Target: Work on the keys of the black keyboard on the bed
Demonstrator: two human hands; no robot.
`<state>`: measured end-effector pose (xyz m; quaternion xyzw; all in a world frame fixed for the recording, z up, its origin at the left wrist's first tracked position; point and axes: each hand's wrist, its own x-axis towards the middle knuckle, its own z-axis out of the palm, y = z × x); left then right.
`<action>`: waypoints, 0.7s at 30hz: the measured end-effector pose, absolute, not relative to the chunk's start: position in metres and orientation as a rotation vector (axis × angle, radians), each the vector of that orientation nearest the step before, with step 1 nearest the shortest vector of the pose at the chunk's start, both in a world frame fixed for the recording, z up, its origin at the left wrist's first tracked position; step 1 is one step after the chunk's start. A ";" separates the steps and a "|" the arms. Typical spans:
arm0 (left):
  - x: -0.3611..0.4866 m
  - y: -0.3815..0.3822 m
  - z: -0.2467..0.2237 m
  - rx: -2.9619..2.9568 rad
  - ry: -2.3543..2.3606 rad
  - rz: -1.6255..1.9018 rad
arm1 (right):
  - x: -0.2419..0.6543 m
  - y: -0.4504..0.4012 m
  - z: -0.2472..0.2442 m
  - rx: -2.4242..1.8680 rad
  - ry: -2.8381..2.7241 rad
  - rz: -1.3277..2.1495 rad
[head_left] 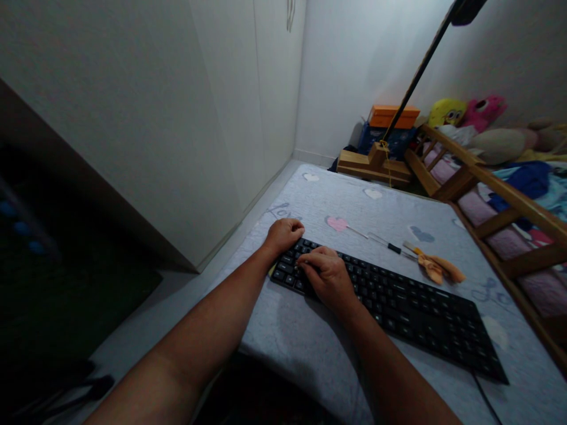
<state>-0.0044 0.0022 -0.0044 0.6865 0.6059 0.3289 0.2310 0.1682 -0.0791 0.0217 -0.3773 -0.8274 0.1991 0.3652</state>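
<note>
A black keyboard (411,313) lies slantwise across the patterned cloth. My left hand (286,235) is closed at its far left corner, fingers curled against the edge. Over the left-hand keys is my right hand (328,274), thumb and forefinger pinched together; whatever is between the fingertips is too small to make out. Behind the keyboard lie a thin white stick (357,232) and a wire-looped tool with a black grip (394,249). An orange cloth (436,268) is bunched beside them, close to a flat, pale-ended tool (411,248). Something yellow (271,271) peeks out by the keyboard's left end.
A pale cabinet (177,118) rises along the left side. On the right runs a wooden bed rail (509,200), with plush toys (485,112) behind it. A wooden stand (374,162) with a slanting black pole is beyond the table. The keyboard cable (485,398) trails toward me.
</note>
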 end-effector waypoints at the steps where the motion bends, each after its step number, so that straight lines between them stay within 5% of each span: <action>1: -0.004 0.002 -0.004 1.888 1.668 0.904 | 0.168 -0.079 0.022 -0.965 -2.128 0.505; 21: -0.004 0.001 -0.003 1.891 1.663 0.909 | 0.174 -0.083 0.026 -0.908 -2.177 0.561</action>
